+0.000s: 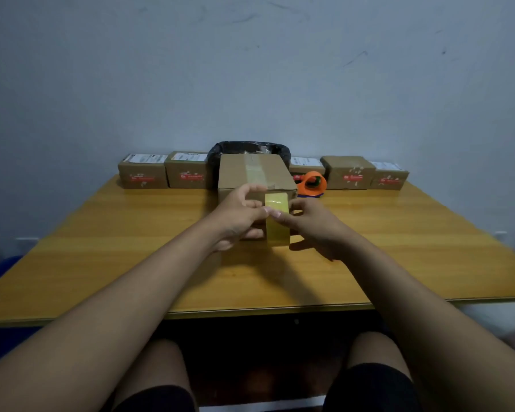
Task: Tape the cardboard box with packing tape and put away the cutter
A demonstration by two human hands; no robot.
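Cardboard box (252, 173) standing on the worktop (131, 263) midway between left and right edges, toward the far edge; strip of tape already along its top seam. Roll of yellowish packing tape (277, 220) held upright just in front of the box's near face, above the worktop. Left hand (240, 217) curled round the roll's left side, fingertips at its upper rim; right hand (312, 226) gripping the roll's right side, index finger and thumb pinching at the tape surface. Orange cutter (312, 183) lying beside the box's right side, near the far edge. Row of small labelled cartons along the far edge, two (164, 172) left of the box, three (350, 172) right; black bag-lined bin (250, 145) behind the box.
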